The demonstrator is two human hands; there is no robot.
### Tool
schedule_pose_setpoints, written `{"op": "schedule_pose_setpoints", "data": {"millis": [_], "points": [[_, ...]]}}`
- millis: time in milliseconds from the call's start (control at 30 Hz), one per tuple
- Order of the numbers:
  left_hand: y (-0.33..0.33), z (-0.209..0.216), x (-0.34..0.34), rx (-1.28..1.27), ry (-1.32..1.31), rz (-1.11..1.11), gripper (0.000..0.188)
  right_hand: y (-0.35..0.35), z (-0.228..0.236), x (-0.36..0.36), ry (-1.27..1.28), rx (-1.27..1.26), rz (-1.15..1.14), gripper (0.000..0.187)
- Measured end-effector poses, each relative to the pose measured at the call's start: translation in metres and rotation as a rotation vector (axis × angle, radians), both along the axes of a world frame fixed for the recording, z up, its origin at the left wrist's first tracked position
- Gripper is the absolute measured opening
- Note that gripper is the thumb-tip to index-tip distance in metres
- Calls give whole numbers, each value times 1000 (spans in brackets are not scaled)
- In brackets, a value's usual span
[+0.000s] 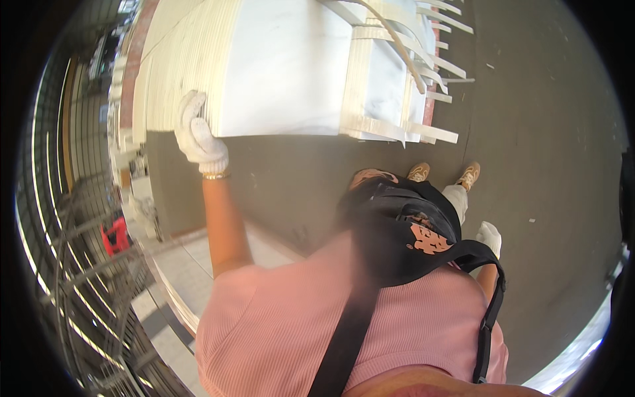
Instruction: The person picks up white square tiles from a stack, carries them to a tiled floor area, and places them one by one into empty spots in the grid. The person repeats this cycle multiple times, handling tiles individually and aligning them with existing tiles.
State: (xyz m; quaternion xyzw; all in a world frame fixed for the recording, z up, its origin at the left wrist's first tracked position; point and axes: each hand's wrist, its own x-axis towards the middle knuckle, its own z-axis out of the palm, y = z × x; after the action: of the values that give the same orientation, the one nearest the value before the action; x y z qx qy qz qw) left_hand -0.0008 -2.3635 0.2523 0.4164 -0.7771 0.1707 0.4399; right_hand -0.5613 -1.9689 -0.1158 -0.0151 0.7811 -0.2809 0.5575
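My left hand point(200, 135), in a white knit glove, reaches forward to the near corner of a tall stack of white sheets point(288, 73). Its bent fingers press round the layered cream edges at the stack's left side. Whether a single sheet is pinched between them is hidden. My right hand point(489, 239), gloved in white too, hangs low by my right side, away from the stack. Its fingers look curled in, and nothing shows in them. Pale straps point(380, 66) lie over the stack's right part, with loose ends sticking out.
A black bag point(403, 225) hangs by a strap across my body. Grey floor point(542, 165) stretches to the right. Behind my left arm lie pale panels point(188, 264), metal racks point(92, 278) and a red object point(116, 237).
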Motion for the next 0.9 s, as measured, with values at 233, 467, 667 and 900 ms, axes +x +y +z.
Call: {"op": "schedule_pose_setpoints", "data": {"millis": [233,467,667,900], "points": [[60,-14,-79,290,905,573,63,-89,-6,-123,72,-148,393,34],[32,-32,-137,128,1559,512,76,-264,56,-172,390,-451,765,32],[21,-25,-141,81,1467,689,72,-442,234,-13,319,-1081,1122,34],[24,-27,-154,19,1184,833,48,-531,364,179,486,-1750,1301,52]]}}
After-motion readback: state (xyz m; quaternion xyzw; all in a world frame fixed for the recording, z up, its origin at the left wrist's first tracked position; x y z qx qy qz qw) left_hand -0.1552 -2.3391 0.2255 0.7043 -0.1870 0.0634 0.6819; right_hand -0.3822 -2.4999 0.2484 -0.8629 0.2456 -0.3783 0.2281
